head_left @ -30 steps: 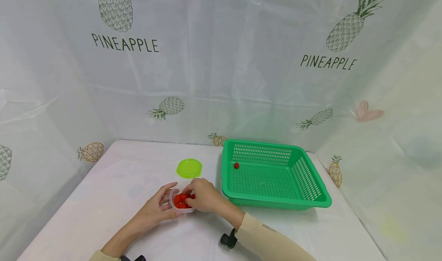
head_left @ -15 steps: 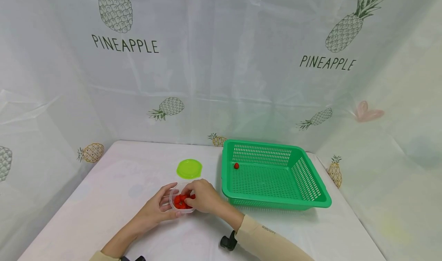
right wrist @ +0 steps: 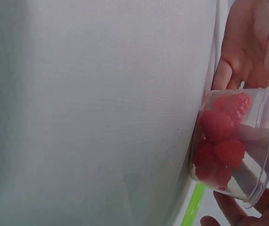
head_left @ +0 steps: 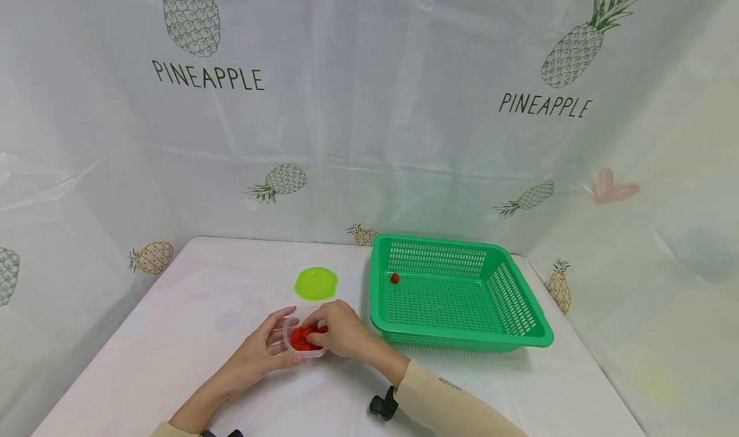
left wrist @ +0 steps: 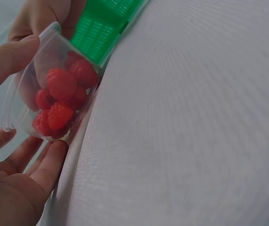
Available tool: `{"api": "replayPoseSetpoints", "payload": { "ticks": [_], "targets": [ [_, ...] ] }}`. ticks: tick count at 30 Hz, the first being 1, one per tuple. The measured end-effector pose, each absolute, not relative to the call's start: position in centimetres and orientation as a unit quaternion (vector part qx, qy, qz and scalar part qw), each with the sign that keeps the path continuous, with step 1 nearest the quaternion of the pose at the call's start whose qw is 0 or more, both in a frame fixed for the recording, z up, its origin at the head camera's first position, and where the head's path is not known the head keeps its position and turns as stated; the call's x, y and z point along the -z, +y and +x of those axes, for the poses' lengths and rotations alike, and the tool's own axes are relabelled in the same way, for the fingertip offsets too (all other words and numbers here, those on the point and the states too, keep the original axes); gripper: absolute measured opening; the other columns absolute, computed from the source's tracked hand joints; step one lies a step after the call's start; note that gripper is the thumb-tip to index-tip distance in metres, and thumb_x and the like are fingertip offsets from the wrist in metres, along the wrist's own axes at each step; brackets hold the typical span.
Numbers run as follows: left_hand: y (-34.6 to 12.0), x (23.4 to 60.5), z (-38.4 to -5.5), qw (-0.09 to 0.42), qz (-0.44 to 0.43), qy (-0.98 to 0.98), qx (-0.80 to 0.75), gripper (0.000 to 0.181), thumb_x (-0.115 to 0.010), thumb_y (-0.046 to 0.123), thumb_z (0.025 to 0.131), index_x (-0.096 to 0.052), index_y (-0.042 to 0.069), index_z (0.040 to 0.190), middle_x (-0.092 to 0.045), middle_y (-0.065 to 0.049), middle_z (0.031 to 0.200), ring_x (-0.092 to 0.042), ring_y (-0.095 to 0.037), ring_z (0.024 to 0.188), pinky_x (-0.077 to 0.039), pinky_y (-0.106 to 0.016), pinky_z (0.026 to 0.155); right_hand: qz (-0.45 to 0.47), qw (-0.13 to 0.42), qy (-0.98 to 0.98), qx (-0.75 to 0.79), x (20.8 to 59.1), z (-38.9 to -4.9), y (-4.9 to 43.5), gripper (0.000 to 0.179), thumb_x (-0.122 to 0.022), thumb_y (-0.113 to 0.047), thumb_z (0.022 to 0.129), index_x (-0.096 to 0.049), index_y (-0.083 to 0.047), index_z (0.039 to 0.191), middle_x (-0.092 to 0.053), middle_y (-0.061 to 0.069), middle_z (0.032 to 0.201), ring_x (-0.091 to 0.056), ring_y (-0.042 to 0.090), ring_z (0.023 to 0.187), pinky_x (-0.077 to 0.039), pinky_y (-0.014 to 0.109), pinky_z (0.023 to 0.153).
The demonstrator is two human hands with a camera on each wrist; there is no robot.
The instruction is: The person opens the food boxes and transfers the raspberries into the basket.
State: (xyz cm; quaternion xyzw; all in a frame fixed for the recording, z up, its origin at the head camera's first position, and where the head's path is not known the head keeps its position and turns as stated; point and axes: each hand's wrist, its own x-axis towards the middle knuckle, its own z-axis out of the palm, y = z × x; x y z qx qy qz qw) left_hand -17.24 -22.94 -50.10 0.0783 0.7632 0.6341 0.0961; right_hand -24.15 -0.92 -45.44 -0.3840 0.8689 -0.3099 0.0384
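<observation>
Several red raspberries [head_left: 300,341] lie at the bottom of a small clear plastic tub [head_left: 314,353] on the table. My left hand [head_left: 256,352] holds the tub from its left side, thumb at the near rim and fingers round the far side. My right hand [head_left: 342,329] reaches over the rim from the right, with thumb and index finger down among the raspberries [left wrist: 61,85]. Whether they pinch one I cannot tell. Through the tub wall [right wrist: 254,174] in the right wrist view, part of a finger shows beside the fruit.
A green slotted basket [head_left: 462,341] stands to the right of the tub, with one raspberry [head_left: 395,278] near its left wall. A lime-green lid [head_left: 316,284] lies flat behind the tub. Pineapple-printed curtains [head_left: 369,122] enclose the white table [head_left: 231,276].
My right thumb has shifted slightly left inside the tub, and the raspberries under it have moved a little. My left hand, the tub, the basket and the lid stay in place.
</observation>
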Motion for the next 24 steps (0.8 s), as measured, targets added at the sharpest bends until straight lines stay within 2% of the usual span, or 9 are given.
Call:
{"api": "replayPoseSetpoints", "payload": {
  "ticks": [5, 9, 17, 20, 24],
  "targets": [
    [-22.94, 50.05, -17.18, 0.095, 0.076, 0.763, -0.635, 0.096, -0.088, 0.021, 0.089, -0.030, 0.023, 0.166, -0.042, -0.018, 0.163, -0.052, -0.037, 0.144, -0.053, -0.027, 0.108, -0.385, 0.045, 0.869, 0.306, 45.52, -24.22, -0.77, 0.015, -0.081, -0.010, 0.095, -0.084, -0.014, 0.109, -0.080, -0.006, 0.099, -0.066, 0.009, 0.096, -0.050, 0.013, 0.077],
    [-22.89, 49.98, -17.21, 0.096, 0.079, 0.760, -0.638, 0.097, -0.088, 0.019, 0.090, -0.029, 0.021, 0.166, -0.041, -0.019, 0.163, -0.052, -0.039, 0.144, -0.054, -0.027, 0.107, -0.380, 0.051, 0.868, 0.315, 45.46, -24.19, -0.69, 0.015, -0.080, -0.009, 0.095, -0.084, -0.014, 0.110, -0.079, -0.005, 0.101, -0.066, 0.012, 0.099, -0.051, 0.014, 0.078],
    [-22.91, 50.02, -17.20, 0.098, 0.080, 0.761, -0.636, 0.097, -0.088, 0.020, 0.090, -0.029, 0.021, 0.166, -0.041, -0.021, 0.164, -0.052, -0.040, 0.144, -0.054, -0.027, 0.106, -0.369, 0.058, 0.867, 0.330, 45.45, -24.11, -0.60, 0.013, -0.082, -0.009, 0.094, -0.084, -0.014, 0.106, -0.080, -0.006, 0.098, -0.067, 0.011, 0.097, -0.053, 0.014, 0.077],
    [-22.90, 50.04, -17.18, 0.098, 0.080, 0.763, -0.634, 0.096, -0.088, 0.021, 0.090, -0.029, 0.022, 0.166, -0.041, -0.021, 0.164, -0.052, -0.040, 0.144, -0.055, -0.028, 0.106, -0.369, 0.049, 0.869, 0.325, 45.27, -24.10, -0.53, 0.012, -0.083, -0.009, 0.093, -0.084, -0.015, 0.104, -0.080, -0.007, 0.097, -0.068, 0.011, 0.096, -0.053, 0.014, 0.077],
    [-22.86, 49.97, -17.18, 0.096, 0.073, 0.765, -0.632, 0.096, -0.088, 0.021, 0.089, -0.030, 0.021, 0.166, -0.042, -0.020, 0.163, -0.051, -0.038, 0.145, -0.054, -0.029, 0.107, -0.371, 0.019, 0.876, 0.306, 44.57, -24.04, -0.21, 0.012, -0.084, -0.011, 0.093, -0.084, -0.017, 0.103, -0.079, -0.010, 0.096, -0.065, 0.007, 0.098, -0.051, 0.018, 0.085]
  ]
}}
